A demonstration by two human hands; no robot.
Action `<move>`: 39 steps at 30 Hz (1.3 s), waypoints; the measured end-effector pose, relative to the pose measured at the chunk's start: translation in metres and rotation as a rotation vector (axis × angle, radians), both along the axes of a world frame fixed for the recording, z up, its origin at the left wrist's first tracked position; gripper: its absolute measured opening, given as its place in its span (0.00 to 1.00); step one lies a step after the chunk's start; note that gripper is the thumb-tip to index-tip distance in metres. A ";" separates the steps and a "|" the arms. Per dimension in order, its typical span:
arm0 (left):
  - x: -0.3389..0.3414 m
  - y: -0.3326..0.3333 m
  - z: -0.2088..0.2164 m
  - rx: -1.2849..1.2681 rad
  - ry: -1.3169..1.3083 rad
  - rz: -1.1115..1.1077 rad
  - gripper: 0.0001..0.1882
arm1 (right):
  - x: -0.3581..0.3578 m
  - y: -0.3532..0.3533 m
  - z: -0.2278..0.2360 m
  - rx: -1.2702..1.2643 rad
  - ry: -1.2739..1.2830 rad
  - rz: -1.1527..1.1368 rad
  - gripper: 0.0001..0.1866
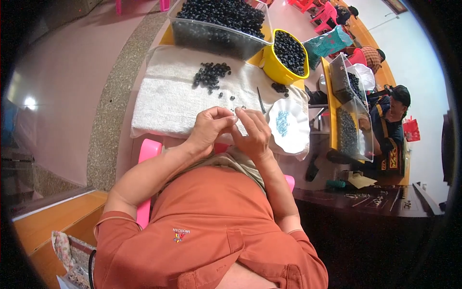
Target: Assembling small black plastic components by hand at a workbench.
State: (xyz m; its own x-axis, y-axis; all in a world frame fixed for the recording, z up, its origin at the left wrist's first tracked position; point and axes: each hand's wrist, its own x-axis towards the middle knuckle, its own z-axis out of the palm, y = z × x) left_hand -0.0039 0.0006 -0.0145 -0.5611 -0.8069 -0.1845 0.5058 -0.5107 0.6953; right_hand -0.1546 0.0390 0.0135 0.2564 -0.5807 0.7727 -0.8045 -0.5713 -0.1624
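My left hand (211,126) and my right hand (253,131) meet over the near edge of a white towel (163,91). Fingers of both are pinched together around something too small to make out. Just beyond them a few small black ring-like pieces (232,98) lie loose, and farther back is a pile of the same black pieces (211,76). To the right of my right hand sits a white scallop-edged plate (298,120) with tiny bluish clear bits (283,124) on it. A thin dark tool like tweezers (261,100) lies beside the plate.
A large clear bin (216,41) of black pieces stands at the table's back. Right of it is a yellow basket (276,67), also filled. Another person (392,120) sits at a side table with clear bins (356,130). Pink chairs (325,17) are farther off.
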 end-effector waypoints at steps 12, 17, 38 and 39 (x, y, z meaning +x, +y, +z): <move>-0.002 0.006 0.002 -0.059 -0.031 -0.002 0.01 | -0.001 0.004 0.002 0.055 -0.080 0.041 0.24; 0.000 0.009 0.008 -0.038 -0.020 0.018 0.01 | 0.002 0.006 0.001 0.049 -0.092 0.050 0.22; -0.001 0.005 0.001 -0.144 -0.127 0.119 0.06 | -0.117 -0.074 0.060 0.227 -0.088 -0.303 0.09; -0.001 0.006 0.001 -0.147 -0.130 0.120 0.06 | -0.128 -0.088 0.068 0.145 -0.024 -0.340 0.11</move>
State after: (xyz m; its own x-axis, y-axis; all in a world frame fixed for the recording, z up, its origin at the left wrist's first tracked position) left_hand -0.0052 0.0066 -0.0140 -0.4385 -0.8900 -0.1249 0.4580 -0.3408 0.8210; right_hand -0.2829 -0.0494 0.0812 0.0128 -0.7333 0.6798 -0.9396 -0.2413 -0.2426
